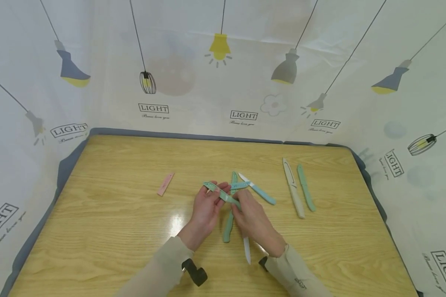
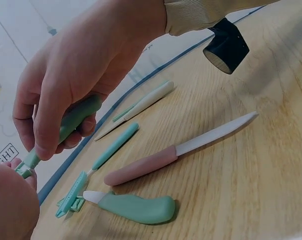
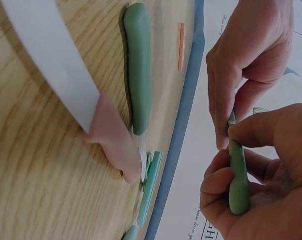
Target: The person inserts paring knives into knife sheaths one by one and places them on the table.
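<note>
Above the middle of the table, both hands hold one green knife. My left hand (image 1: 204,209) pinches the pale green slotted sheath (image 1: 210,186) at its blade end, palm partly turned up. The right hand (image 1: 253,216) grips the green handle (image 3: 238,175), fingers curled round it. A short light band shows between sheath and handle in the head view. Below the hands lie a second green-handled knife (image 1: 228,229) and a pink-handled knife (image 2: 141,166) with a bare white blade, its handle hidden under the right hand in the head view.
Just beyond the hands are a blue sheath (image 1: 240,185), a green sheath (image 1: 234,176) and a blue-handled knife (image 1: 263,194) with a bare blade. A pink sheath (image 1: 166,184) lies left. At right lie a cream knife (image 1: 293,187) and another green knife (image 1: 306,188).
</note>
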`<state>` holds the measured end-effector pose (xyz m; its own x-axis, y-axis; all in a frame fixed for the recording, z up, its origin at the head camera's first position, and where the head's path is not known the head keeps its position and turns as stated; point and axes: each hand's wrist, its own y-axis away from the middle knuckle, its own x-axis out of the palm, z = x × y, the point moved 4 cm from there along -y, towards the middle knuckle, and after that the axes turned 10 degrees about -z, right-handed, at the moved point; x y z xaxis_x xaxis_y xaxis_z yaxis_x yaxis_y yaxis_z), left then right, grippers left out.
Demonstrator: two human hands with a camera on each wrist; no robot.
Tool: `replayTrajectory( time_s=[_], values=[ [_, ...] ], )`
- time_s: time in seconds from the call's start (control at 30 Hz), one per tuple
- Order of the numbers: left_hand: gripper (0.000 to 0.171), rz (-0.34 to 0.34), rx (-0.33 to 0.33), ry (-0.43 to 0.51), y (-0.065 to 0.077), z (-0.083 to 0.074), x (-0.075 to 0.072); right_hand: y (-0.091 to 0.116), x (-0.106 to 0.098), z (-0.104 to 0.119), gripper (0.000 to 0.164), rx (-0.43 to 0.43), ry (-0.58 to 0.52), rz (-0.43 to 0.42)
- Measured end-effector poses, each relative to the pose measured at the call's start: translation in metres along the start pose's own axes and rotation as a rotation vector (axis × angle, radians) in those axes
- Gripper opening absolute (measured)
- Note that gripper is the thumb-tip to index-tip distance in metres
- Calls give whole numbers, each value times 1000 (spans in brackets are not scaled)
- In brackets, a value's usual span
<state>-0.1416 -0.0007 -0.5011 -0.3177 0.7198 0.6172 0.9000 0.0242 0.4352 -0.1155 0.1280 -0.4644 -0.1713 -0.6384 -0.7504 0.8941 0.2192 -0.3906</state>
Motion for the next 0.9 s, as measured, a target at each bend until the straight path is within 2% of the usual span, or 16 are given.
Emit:
replayTrajectory(
  time_s=[0.2,0.37,0.47,0.63,0.73,0.9],
  values=[
    [32,-8,-39,3,0,-4,0,1,3,-3,12,60,-5,45],
    [37,-2,-53,-10,-1,-7,-1,4,4,-11,22,152,-31,104],
    [33,31,-64,-16,-2,-8,-1,6,0,-16,25,180,-118,145],
    [25,113,-90,-21,-2,-9,1,6,-5,-24,37,176,-334,229],
    [24,146,-106,-24,-1,-10,2,4,-5,-27,38,196,-440,291],
    [28,161,-123,-41,-1,-11,3,2,-7,-24,36,245,-532,351]
  ],
)
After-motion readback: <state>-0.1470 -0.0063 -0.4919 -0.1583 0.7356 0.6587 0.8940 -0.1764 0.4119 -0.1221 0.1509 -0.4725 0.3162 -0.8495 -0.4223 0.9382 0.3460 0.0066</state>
